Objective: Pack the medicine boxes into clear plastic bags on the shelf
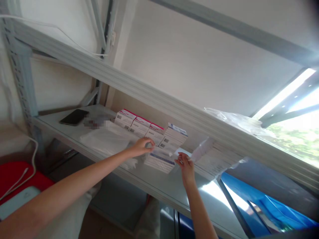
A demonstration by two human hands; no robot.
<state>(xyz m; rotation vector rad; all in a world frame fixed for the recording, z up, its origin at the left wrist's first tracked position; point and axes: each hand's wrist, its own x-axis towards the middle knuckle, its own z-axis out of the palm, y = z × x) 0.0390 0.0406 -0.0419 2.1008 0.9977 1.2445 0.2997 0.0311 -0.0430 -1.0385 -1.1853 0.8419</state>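
My left hand (143,147) is closed in a pinch on one edge of a transparent plastic bag (164,150). Opposite it, my right hand (185,161) pinches the bag's other side, so the film stretches between them. Just under the film lies a small pack of white cartons with a dark blue stripe (160,161); I cannot tell whether it is inside the bag. Directly behind my hands stand white cartons with pink tops (139,125) in a row. A white and blue carton stack (173,135) rises at the row's right end.
Flat plastic bags (107,139) lie left of my left hand, near a black phone (74,117). More film-wrapped cartons (211,157) sit on the right. A grey shelf beam (149,96) crosses above my hands. Below right is a blue plastic container (269,202).
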